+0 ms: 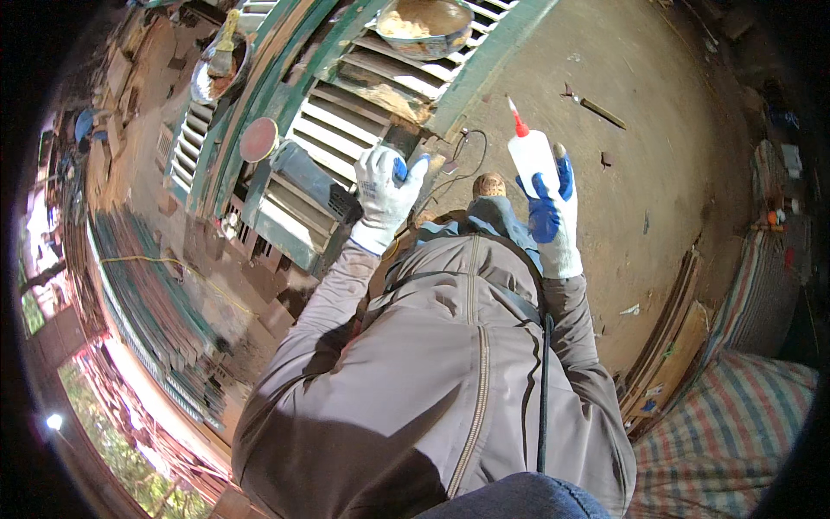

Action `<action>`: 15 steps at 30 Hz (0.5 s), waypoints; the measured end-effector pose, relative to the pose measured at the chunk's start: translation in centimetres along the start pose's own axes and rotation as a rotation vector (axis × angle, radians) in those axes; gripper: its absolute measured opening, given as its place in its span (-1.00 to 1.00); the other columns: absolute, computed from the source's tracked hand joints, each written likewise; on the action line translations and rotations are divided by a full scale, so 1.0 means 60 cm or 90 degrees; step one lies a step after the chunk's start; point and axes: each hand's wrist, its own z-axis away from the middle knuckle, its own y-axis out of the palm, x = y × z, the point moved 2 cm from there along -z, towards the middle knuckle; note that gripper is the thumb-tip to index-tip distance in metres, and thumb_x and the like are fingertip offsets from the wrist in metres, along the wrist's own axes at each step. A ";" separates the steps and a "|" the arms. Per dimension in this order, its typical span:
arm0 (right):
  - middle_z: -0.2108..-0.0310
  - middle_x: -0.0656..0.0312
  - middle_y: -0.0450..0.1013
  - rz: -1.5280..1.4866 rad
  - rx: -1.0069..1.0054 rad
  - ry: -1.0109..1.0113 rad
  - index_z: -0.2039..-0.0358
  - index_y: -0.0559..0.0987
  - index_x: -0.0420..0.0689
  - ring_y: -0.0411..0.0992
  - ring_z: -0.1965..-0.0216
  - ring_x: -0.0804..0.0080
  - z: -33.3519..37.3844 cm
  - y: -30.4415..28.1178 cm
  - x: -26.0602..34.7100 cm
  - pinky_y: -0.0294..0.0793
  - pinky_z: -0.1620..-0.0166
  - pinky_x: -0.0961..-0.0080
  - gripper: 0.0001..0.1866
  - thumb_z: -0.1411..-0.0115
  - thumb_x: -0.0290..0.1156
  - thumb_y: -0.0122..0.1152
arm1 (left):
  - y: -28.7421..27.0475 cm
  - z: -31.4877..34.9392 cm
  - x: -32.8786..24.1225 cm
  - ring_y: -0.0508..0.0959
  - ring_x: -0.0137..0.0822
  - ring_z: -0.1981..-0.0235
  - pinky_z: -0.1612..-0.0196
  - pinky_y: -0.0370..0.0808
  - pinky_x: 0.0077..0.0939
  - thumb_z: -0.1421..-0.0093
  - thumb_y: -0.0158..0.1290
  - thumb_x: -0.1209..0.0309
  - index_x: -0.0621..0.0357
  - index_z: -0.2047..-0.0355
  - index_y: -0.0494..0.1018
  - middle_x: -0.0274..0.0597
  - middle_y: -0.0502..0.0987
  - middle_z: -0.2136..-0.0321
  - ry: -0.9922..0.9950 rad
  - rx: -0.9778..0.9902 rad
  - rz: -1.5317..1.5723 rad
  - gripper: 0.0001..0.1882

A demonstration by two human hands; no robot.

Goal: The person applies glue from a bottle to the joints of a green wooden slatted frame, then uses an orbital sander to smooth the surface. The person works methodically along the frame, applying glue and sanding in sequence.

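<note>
Fingers of the gloved right hand (pixel 551 216) are wrapped around a white plastic squeeze bottle (pixel 533 157) with a red tapered nozzle (pixel 519 124), held out at the worker's one o'clock above the brown floor (pixel 644 212), its tip aimed just short of twelve. Over at eleven, the left hand (pixel 387 190), in a white glove with blue-coated fingertips, has its fingers curled and thumb raised; from here I cannot tell whether anything is pinched there. Close beside it, toward ten, is a blue-grey cylindrical power tool (pixel 307 173) with a round reddish disc (pixel 259 140), over a dark green wooden panel with pale louvre slats (pixel 335 131). Farther out, near twelve, a metal bowl (pixel 432 46) holds tan paste.

To my eye, the step in hand is readying the bottle: nothing visibly leaves its tip. Using it would call for turning the nozzle downward and squeezing gently.
</note>
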 end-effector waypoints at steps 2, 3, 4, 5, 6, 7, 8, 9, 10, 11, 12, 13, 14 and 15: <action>-0.29 0.04 0.30 0.023 -0.007 0.013 -0.46 0.16 -0.22 0.37 -0.25 0.30 0.006 0.008 0.006 0.41 -0.26 0.44 -0.16 -0.23 -0.56 0.37 | 0.009 0.014 -0.017 0.44 -0.17 0.47 0.33 0.39 -0.26 -0.29 0.26 0.40 0.20 0.44 0.43 -0.20 0.44 0.50 0.013 -0.008 0.102 -0.75; -0.26 0.04 0.33 0.028 -0.002 0.007 -0.46 0.16 -0.19 0.40 -0.23 0.29 0.003 0.009 0.001 0.44 -0.24 0.43 -0.11 -0.18 -0.59 0.40 | 0.029 0.037 -0.014 0.46 -0.26 0.47 0.36 0.40 -0.31 -0.34 0.21 0.36 0.21 0.43 0.44 -0.23 0.48 0.49 -0.025 -0.021 0.188 -0.74; -0.26 0.03 0.33 0.029 -0.002 0.003 -0.46 0.16 -0.18 0.41 -0.22 0.29 0.008 0.009 0.000 0.45 -0.23 0.43 -0.10 -0.17 -0.59 0.42 | 0.046 0.059 -0.007 0.48 -0.36 0.48 0.39 0.40 -0.37 -0.40 0.16 0.31 0.21 0.43 0.45 -0.27 0.52 0.48 -0.064 -0.032 0.274 -0.71; -0.25 0.03 0.34 0.029 -0.003 -0.001 -0.46 0.16 -0.17 0.41 -0.21 0.29 0.013 0.022 0.007 0.47 -0.22 0.42 -0.08 -0.15 -0.60 0.43 | 0.018 0.035 -0.037 0.49 -0.47 0.51 0.43 0.41 -0.46 -0.48 0.02 0.16 0.22 0.36 0.50 -0.29 0.56 0.47 -0.243 0.223 0.342 -0.62; -0.24 0.02 0.35 0.030 -0.004 -0.005 -0.46 0.15 -0.16 0.42 -0.20 0.29 0.017 0.027 0.010 0.48 -0.20 0.41 -0.06 -0.13 -0.60 0.45 | 0.033 0.048 -0.030 0.50 -0.34 0.49 0.41 0.42 -0.40 -0.49 0.00 0.17 0.22 0.35 0.50 -0.24 0.54 0.49 -0.274 0.245 0.352 -0.62; -0.28 0.05 0.30 0.049 0.003 0.002 -0.49 0.11 -0.12 0.39 -0.26 0.24 0.020 0.024 0.005 0.53 -0.21 0.28 -0.06 -0.16 -0.60 0.40 | 0.058 0.070 -0.018 0.50 -0.20 0.48 0.40 0.43 -0.34 -0.49 -0.02 0.18 0.23 0.34 0.50 -0.19 0.51 0.50 -0.305 0.267 0.362 -0.63; -0.28 0.04 0.30 0.055 0.014 -0.028 -0.49 0.10 -0.10 0.39 -0.26 0.22 0.025 0.026 0.005 0.54 -0.20 0.27 -0.03 -0.14 -0.59 0.43 | 0.057 0.066 -0.026 0.51 -0.07 0.46 0.38 0.44 -0.28 -0.49 -0.03 0.19 0.23 0.33 0.50 -0.14 0.49 0.52 -0.337 0.287 0.370 -0.64; -0.29 0.03 0.30 0.062 0.024 -0.057 -0.49 0.09 -0.08 0.39 -0.26 0.20 0.032 0.029 0.004 0.55 -0.20 0.27 0.00 -0.12 -0.59 0.45 | 0.054 0.063 -0.031 0.49 -0.08 0.52 0.32 0.48 -0.30 -0.49 -0.03 0.19 0.17 0.33 0.50 -0.12 0.50 0.54 -0.407 0.374 0.575 -0.66; -0.29 0.02 0.30 0.069 0.034 -0.086 -0.50 0.08 -0.07 0.39 -0.26 0.19 0.038 0.032 0.004 0.56 -0.19 0.26 0.03 -0.10 -0.58 0.47 | 0.047 0.058 -0.042 0.51 -0.18 0.48 0.32 0.49 -0.33 -0.48 -0.02 0.19 0.20 0.29 0.49 -0.12 0.52 0.47 -0.367 0.363 0.510 -0.67; -0.29 0.00 0.30 0.060 0.045 -0.103 -0.51 0.05 -0.04 0.39 -0.26 0.16 0.041 0.037 0.004 0.57 -0.18 0.27 0.10 -0.06 -0.55 0.53 | 0.037 0.051 -0.064 0.52 -0.27 0.45 0.33 0.50 -0.37 -0.48 -0.02 0.19 0.23 0.26 0.49 -0.11 0.54 0.40 -0.327 0.350 0.446 -0.67; -0.27 0.00 0.32 0.060 0.032 -0.112 -0.51 0.04 -0.07 0.41 -0.24 0.19 0.048 0.042 0.005 0.58 -0.17 0.29 0.10 -0.06 -0.57 0.54 | 0.042 0.055 -0.062 0.54 -0.31 0.40 0.30 0.51 -0.38 -0.46 0.00 0.22 0.25 0.19 0.48 -0.11 0.56 0.33 -0.288 0.363 0.440 -0.70; -0.25 -0.01 0.34 0.060 0.018 -0.121 -0.50 0.03 -0.09 0.42 -0.22 0.21 0.056 0.050 0.007 0.58 -0.16 0.32 0.11 -0.05 -0.59 0.55 | 0.047 0.061 -0.059 0.56 -0.35 0.34 0.27 0.53 -0.40 -0.45 0.01 0.24 0.26 0.13 0.47 -0.10 0.57 0.26 -0.248 0.374 0.434 -0.71; -0.23 -0.02 0.36 0.059 0.004 -0.130 -0.50 0.03 -0.12 0.44 -0.20 0.24 0.068 0.063 0.012 0.59 -0.15 0.34 0.12 -0.04 -0.61 0.55 | 0.078 0.086 -0.022 0.59 -0.33 0.27 0.21 0.56 -0.40 -0.44 0.04 0.28 0.27 0.03 0.45 -0.10 0.58 0.18 -0.207 0.412 0.486 -0.72; -0.23 -0.02 0.36 0.054 -0.002 -0.131 -0.50 0.02 -0.12 0.44 -0.20 0.24 0.078 0.072 0.013 0.59 -0.16 0.33 0.12 -0.05 -0.62 0.55 | 0.085 0.085 -0.015 0.62 -0.31 0.20 0.15 0.59 -0.39 -0.42 0.06 0.33 0.27 -0.06 0.43 -0.09 0.59 0.11 -0.166 0.450 0.538 -0.68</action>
